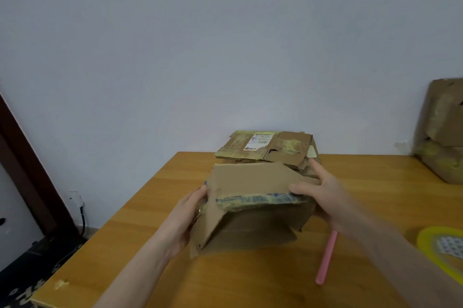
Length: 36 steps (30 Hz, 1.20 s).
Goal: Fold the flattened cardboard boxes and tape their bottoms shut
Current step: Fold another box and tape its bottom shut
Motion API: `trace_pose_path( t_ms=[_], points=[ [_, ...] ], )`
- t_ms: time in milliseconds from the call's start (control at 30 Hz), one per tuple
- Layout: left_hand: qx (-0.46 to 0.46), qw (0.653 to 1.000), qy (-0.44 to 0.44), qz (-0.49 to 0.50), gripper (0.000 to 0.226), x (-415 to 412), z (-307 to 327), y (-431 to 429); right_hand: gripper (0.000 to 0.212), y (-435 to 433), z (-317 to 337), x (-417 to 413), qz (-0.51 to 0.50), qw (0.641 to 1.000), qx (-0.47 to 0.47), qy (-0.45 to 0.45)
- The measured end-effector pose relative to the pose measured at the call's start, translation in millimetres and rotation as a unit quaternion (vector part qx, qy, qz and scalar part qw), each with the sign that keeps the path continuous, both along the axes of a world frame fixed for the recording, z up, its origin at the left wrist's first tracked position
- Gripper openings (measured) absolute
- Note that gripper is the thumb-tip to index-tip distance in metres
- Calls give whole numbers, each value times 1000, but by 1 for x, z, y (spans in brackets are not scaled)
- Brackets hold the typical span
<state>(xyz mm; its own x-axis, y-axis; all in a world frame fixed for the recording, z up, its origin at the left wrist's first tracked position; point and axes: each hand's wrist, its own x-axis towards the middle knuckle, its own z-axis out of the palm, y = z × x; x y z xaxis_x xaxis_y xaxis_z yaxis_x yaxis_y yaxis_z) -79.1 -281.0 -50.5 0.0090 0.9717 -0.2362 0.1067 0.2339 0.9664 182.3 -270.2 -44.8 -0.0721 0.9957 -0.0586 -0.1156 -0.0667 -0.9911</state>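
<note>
Both hands are on the job in the head view, the only view I have. My left hand (186, 217) holds the left side of the cardboard box (250, 180), fingers curled up at its near corner. My right hand (323, 195) pinches the right end, thumb laid across the top panel and the other fingers behind it. The box sits between the hands, half opened and raised off the counter (225, 277), with one flap hanging down toward me under the left hand.

A strip of old tape (253, 199) runs along the fold between the hands. I judge the board light, thin and worn, with ragged, soft edges. It should bend readily at its creases but buckle if squeezed mid-panel. I would hold it at the corners and along the scored folds, not on the torn flap edges.

Just beyond the right fingertips lies the stack of flattened boxes (265, 147). A yellow tape roll (441, 250) rests on the counter to the right of my right forearm, within easy reach. A pink stick (327, 257) lies below the right wrist. More cardboard (443, 132) leans against the wall far to the right of the right hand.
</note>
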Motion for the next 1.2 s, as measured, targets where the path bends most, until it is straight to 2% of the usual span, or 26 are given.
trace_pose_path(
  t_ms=[100, 200, 267, 333, 400, 467, 533, 600, 667, 733, 767, 800, 867, 900, 933, 1000, 1033, 1067, 1133, 1200],
  points=[
    [20, 996, 49, -72, 61, -10, 4, -14, 67, 5, 7, 9, -54, 998, -26, -13],
    [66, 978, 102, -169, 106, -24, 5, -24, 47, 10, 9, 17, -59, 996, -60, 7],
    [110, 961, 148, -207, 118, -29, 5, -24, 50, 11, 13, 18, -37, 995, -62, 72],
    [139, 959, 136, -205, 120, -28, 8, -25, 55, 10, 20, 19, -3, 983, -47, 176],
    [148, 963, 76, -213, 115, -28, 11, -25, 54, 9, 24, 18, 15, 975, -14, 219],
    [144, 957, 55, -246, 106, -24, 18, -29, 62, 10, 23, 12, -6, 987, 8, 161],
    [157, 957, 94, -225, 93, -12, 24, -34, 62, 15, 22, 8, -48, 994, 9, 97],
    [221, 951, 178, -125, 49, 1, 24, -35, 59, 16, 24, 5, -65, 997, 18, 44],
    [294, 909, 296, -27, 5, 3, 17, -31, 63, 18, 24, 4, -74, 996, 42, -23],
    [340, 861, 377, -3, 13, -4, 8, -23, 82, 18, 20, 5, -86, 991, 71, -74],
    [341, 862, 375, 0, 13, -10, 4, -19, 91, 18, 16, 6, -97, 988, 77, -87],
    [329, 879, 345, 2, 12, -15, 0, -13, 96, 18, 13, 8, -101, 988, 80, -91],
    [288, 911, 295, 8, 10, -23, -8, -4, 96, 17, 4, 9, -77, 988, 89, -98],
    [267, 913, 308, 24, 11, -27, -13, 1, 91, 18, -1, 8, -57, 989, 94, -104],
    [254, 898, 356, 49, 19, -30, -17, 6, 84, 19, -6, 7, -48, 988, 97, -106],
    [243, 822, 506, 98, 39, -36, -20, 13, 73, 20, -11, 1, -53, 987, 114, -98],
    [253, 807, 521, 117, 44, -34, -18, 14, 75, 22, -14, -1, -58, 986, 126, -92],
    [263, 825, 486, 115, 44, -31, -16, 15, 79, 24, -15, -4, -61, 986, 133, -83],
    [282, 908, 298, 83, 33, -17, -12, 15, 78, 25, -14, -12, -54, 985, 150, -66],
    [243, 958, 144, 49, 44, -2, -12, 14, 68, 24, -14, -19, -44, 981, 168, -84]
  ],
)
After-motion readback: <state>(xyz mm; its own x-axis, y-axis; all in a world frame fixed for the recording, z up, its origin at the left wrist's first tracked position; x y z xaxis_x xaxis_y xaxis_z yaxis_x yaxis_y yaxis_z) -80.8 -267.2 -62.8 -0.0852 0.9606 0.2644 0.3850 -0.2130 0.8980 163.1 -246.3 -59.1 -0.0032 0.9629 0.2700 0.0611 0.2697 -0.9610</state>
